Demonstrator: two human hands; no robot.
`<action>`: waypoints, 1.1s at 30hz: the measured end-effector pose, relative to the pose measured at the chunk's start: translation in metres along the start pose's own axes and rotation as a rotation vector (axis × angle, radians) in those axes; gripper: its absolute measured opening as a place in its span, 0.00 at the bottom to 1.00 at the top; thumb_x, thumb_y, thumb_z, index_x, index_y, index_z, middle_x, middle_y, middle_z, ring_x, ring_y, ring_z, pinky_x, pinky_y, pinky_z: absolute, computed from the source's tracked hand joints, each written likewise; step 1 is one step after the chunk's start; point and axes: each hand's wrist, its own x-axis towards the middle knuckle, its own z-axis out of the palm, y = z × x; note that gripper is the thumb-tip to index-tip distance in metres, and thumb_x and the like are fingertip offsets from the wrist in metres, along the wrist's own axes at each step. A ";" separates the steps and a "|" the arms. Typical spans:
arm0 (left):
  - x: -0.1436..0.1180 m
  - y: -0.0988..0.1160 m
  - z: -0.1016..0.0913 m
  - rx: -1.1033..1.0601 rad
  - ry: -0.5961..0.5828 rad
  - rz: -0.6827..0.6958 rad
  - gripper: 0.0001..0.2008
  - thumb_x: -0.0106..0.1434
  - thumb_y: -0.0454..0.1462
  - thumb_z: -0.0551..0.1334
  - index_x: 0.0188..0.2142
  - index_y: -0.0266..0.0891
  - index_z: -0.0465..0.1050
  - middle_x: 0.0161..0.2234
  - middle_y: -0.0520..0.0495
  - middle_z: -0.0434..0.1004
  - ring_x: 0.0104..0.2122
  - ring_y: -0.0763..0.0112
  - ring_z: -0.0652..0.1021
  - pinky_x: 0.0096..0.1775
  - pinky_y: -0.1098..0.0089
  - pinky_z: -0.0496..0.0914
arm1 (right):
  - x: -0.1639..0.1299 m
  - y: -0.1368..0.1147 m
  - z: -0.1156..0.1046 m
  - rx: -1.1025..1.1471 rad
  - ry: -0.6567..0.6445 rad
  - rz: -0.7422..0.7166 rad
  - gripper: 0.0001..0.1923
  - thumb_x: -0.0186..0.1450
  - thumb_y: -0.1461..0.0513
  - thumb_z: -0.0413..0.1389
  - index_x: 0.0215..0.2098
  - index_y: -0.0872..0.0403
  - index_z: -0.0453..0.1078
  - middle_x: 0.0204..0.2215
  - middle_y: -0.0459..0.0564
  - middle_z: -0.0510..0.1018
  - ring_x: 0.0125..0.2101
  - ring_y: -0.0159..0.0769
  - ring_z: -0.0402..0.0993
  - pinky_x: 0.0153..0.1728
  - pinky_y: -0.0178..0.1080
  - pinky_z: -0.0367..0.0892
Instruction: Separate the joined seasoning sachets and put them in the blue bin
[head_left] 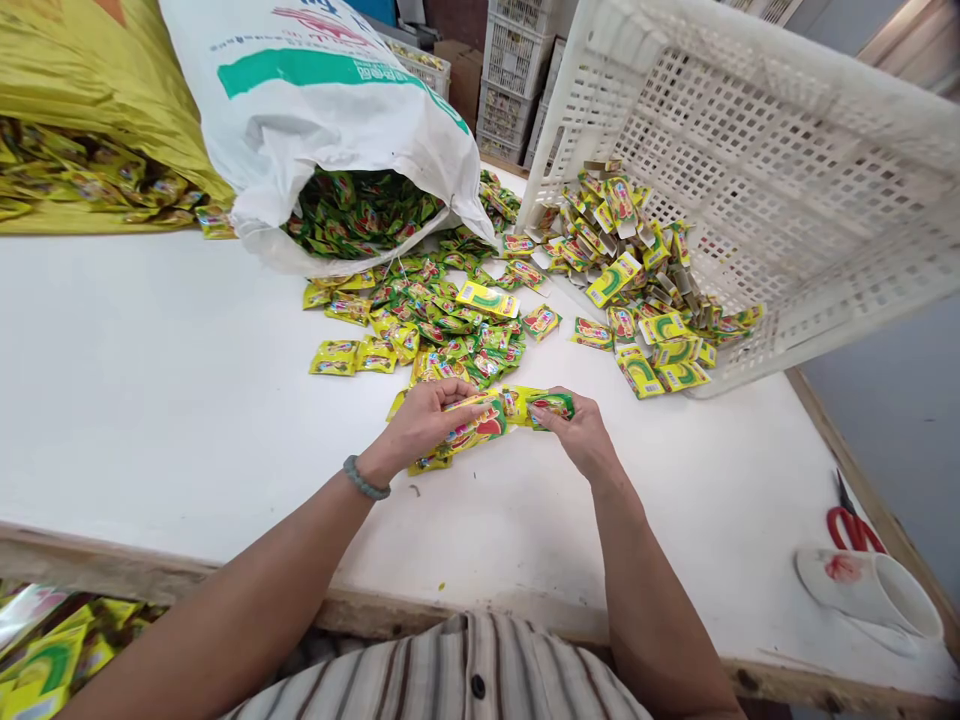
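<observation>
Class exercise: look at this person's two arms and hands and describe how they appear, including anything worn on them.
Both arms are bare from elbow to fingers, with no sleeves reaching the forearms and no gloves. The left hand has a bracelet of grey-green beads round its wrist. The right hand wears nothing: no ring, watch or band shows. A striped shirt in brown and white appears at the bottom edge.

bright, even daylight fills the scene, with no hard shadows; only soft, faint ones lie under the hands on the white table (150,400). the tabletop is nearly blown out. wide-angle bending curves the table edge and the tilted plastic crate (787,180). focus is sharp throughout, slightly softer at the corners.
</observation>
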 end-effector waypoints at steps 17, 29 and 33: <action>-0.002 -0.002 0.007 -0.015 0.035 0.008 0.18 0.55 0.49 0.67 0.34 0.35 0.75 0.27 0.49 0.77 0.25 0.72 0.72 0.26 0.74 0.64 | 0.000 0.000 -0.003 -0.092 -0.042 -0.006 0.12 0.54 0.58 0.59 0.35 0.53 0.77 0.32 0.48 0.78 0.34 0.37 0.72 0.38 0.40 0.66; -0.002 -0.004 0.006 -0.069 -0.207 -0.085 0.19 0.52 0.48 0.69 0.37 0.37 0.78 0.31 0.50 0.79 0.28 0.71 0.74 0.28 0.74 0.64 | -0.003 -0.002 0.029 -0.109 0.141 -0.116 0.09 0.54 0.58 0.63 0.31 0.53 0.72 0.26 0.44 0.75 0.29 0.34 0.69 0.32 0.36 0.65; -0.003 -0.003 0.007 -0.232 -0.278 -0.255 0.19 0.47 0.46 0.72 0.36 0.38 0.77 0.30 0.51 0.79 0.26 0.71 0.75 0.27 0.74 0.65 | -0.003 0.001 0.031 -0.013 0.175 -0.078 0.13 0.53 0.54 0.65 0.28 0.53 0.69 0.23 0.42 0.73 0.25 0.32 0.66 0.29 0.35 0.64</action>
